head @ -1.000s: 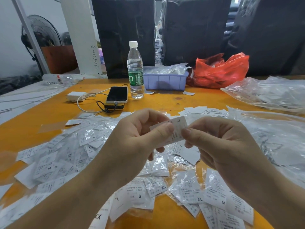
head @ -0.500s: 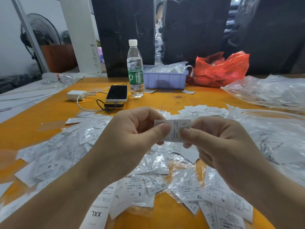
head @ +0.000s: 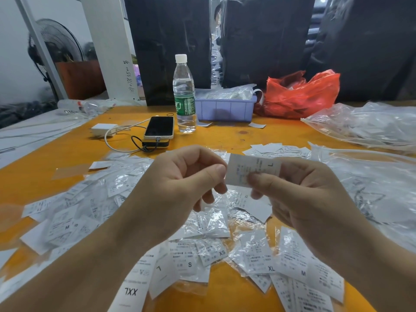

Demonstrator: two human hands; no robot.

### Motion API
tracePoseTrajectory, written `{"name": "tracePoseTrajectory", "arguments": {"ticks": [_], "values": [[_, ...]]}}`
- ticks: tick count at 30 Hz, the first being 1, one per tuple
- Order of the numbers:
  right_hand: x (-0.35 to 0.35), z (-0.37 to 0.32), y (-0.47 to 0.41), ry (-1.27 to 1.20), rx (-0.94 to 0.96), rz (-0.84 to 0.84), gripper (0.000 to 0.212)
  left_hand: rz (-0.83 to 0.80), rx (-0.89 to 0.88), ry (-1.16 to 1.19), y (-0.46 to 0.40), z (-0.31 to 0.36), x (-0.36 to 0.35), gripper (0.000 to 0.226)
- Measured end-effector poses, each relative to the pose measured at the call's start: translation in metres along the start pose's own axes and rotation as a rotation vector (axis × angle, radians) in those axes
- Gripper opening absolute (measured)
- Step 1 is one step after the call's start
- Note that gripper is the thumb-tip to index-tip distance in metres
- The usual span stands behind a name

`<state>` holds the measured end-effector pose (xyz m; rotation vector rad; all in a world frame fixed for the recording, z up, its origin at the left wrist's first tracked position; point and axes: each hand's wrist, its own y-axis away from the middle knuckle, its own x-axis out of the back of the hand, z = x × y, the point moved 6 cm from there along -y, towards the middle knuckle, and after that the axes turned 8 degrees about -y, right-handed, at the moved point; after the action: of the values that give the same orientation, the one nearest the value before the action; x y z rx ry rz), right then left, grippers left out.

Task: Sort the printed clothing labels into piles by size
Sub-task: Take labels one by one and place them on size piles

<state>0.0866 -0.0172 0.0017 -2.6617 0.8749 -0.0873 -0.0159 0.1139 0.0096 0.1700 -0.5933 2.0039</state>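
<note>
L label [head: 253,168] now flat w/ its letter readable, right hand [head: 299,190] pinching it, left hand [head: 180,183] fingertips at its edge (maybe letting go). Goes to the L pile [head: 163,274] imo.

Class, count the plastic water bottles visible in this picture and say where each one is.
2. An upright water bottle stands beside the phone; an empty bottle lies on its side at the table's far-left edge. Others may be hidden.
</note>
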Motion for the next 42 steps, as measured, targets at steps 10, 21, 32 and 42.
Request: {"name": "tracePoseTrajectory", "arguments": {"ticks": [10, 21, 32, 42], "values": [[-0.008, 0.004, 0.003, -0.012, -0.005, -0.044, 0.029, -0.008, -0.061, -0.112, 0.007, 0.007, -0.013, 0.010], [-0.013, 0.006, 0.002, -0.005, -0.038, -0.121, 0.031, -0.015, -0.057, -0.095, 0.004, 0.007, -0.011, 0.012], [0.007, 0.005, -0.006, 0.138, -0.037, 0.032, 0.010, -0.077, 0.196, 0.046, -0.002, -0.010, -0.003, 0.016], [0.012, 0.020, -0.009, 0.862, -0.287, -0.284, 0.014, -0.114, 0.197, -0.845, 0.004, -0.033, -0.001, 0.015]]}}
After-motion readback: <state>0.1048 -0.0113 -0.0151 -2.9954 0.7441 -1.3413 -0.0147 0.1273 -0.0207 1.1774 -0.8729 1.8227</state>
